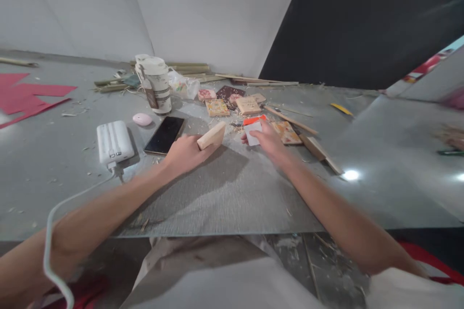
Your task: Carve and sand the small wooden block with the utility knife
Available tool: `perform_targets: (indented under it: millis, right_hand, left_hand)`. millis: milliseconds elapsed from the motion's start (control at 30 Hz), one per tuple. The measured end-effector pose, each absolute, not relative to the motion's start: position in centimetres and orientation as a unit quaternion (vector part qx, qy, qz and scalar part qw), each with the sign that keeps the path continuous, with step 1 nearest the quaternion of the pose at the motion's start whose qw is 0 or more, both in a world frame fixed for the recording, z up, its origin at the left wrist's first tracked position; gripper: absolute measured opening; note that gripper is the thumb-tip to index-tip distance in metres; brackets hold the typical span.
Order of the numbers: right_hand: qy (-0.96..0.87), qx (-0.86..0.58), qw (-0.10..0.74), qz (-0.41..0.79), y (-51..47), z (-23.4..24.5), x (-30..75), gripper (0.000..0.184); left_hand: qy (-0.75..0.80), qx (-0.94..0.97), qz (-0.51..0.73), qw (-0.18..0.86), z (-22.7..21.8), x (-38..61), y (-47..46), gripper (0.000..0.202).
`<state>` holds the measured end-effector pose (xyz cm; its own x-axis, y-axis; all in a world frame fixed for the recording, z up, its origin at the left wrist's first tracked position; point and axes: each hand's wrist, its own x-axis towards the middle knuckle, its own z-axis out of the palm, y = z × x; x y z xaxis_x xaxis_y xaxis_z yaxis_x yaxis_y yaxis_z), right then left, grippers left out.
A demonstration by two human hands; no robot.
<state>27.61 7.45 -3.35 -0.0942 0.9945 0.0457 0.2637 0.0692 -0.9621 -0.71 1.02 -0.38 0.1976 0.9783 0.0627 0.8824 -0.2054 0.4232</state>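
Note:
My left hand [188, 152] is closed round a pale flat wooden block [213, 135], holding it tilted above the table. To its right, my right hand [266, 136] pinches a small whitish square piece [253, 133], perhaps paper or card; its exact kind is unclear. Just beyond the right fingers lies an orange object [254, 119], partly covered by them. A patterned square tile [288, 133] rests beside my right wrist. Behind the hands are a plain wooden block [248, 105] and a yellow patterned tile [217, 107], with shavings scattered around.
Left of my left hand lie a phone [166, 134], a pink oval object [142, 119] and a white power bank [115, 142] whose cable crosses my left forearm. A paper cup [155, 84] stands behind. Wooden strips [319, 152] lie at right; red sheets [32, 96] far left.

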Motion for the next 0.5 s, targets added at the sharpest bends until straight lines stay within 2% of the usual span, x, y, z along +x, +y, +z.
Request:
perform_targets:
  millis: [133, 300, 400, 500]
  right_hand:
    - [-0.61, -0.523, 0.447, 0.394, 7.2, -3.4, 27.7, 0.005]
    - [-0.638, -0.505, 0.472, 0.339, 6.2, -3.3, 27.4, 0.011]
    - [-0.663, -0.49, 0.462, 0.328, 5.3, -3.1, 27.2, 0.01]
    - [-0.696, -0.489, 0.417, 0.32, 4.4, -2.7, 27.2, 0.009]
  left_hand:
    - [0.546, 0.781, 0.245, 0.178, -1.1, -0.6, 0.8, 0.052]
    - [0.511, 0.78, 0.273, 0.236, -1.4, -0.3, 0.3, 0.049]
    - [0.5, 0.772, 0.289, 0.266, -1.2, -0.4, 0.2, 0.045]
    - [0.491, 0.753, 0.319, 0.301, -1.1, -0.7, 0.3, 0.04]
